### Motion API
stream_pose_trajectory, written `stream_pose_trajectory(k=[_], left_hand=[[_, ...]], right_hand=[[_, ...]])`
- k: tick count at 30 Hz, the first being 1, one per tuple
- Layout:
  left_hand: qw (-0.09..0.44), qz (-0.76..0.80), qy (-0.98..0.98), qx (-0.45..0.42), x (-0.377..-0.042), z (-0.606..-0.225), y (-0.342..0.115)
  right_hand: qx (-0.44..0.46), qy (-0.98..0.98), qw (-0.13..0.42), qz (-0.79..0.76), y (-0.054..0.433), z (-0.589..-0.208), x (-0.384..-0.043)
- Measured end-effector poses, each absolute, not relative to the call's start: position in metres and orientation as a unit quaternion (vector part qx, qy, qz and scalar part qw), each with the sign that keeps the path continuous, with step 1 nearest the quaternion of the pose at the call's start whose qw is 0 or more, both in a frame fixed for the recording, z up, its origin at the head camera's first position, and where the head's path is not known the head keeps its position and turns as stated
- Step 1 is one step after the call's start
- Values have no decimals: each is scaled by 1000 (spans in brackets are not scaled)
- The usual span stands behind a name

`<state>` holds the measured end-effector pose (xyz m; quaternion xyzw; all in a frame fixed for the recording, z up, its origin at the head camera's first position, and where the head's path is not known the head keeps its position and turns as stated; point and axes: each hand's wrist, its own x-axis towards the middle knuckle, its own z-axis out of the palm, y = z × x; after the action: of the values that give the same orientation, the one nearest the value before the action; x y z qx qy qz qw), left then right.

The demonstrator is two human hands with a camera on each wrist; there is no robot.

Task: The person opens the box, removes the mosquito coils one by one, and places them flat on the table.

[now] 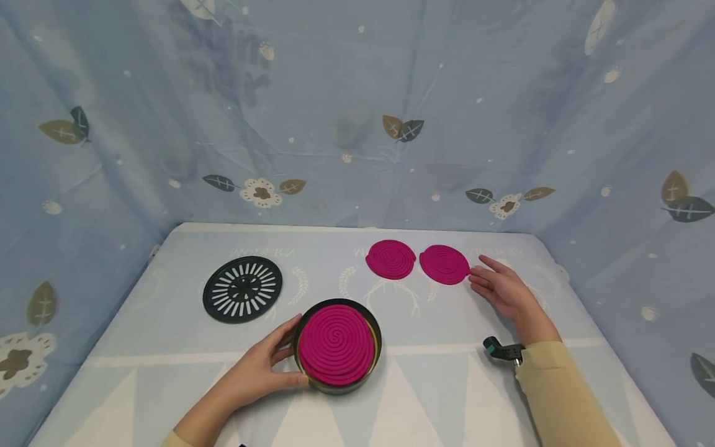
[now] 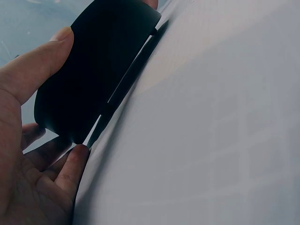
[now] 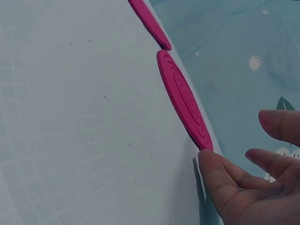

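A round dark tin stands near the front middle in the head view, with a pink mosquito coil lying inside its rim. My left hand grips the tin's left side, thumb at the front and fingers behind. The left wrist view shows the thumb on the tin's dark wall. Further back, two flat pink coils lie side by side: a left coil and a right coil. My right hand touches the right coil's outer edge with a fingertip, its thumb held apart in the right wrist view.
A black slotted round lid lies flat on the table, left of and behind the tin. Blue patterned cloth hangs behind the table and along both sides.
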<state>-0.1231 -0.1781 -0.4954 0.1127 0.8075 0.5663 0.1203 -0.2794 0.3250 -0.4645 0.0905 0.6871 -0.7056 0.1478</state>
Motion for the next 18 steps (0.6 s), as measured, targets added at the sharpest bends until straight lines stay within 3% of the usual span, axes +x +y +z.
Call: stream_pose_trajectory(k=[18], left_hand=[[123, 570, 805, 114, -123, -494, -178]], right_hand=[[96, 695, 139, -699, 324, -463, -270]])
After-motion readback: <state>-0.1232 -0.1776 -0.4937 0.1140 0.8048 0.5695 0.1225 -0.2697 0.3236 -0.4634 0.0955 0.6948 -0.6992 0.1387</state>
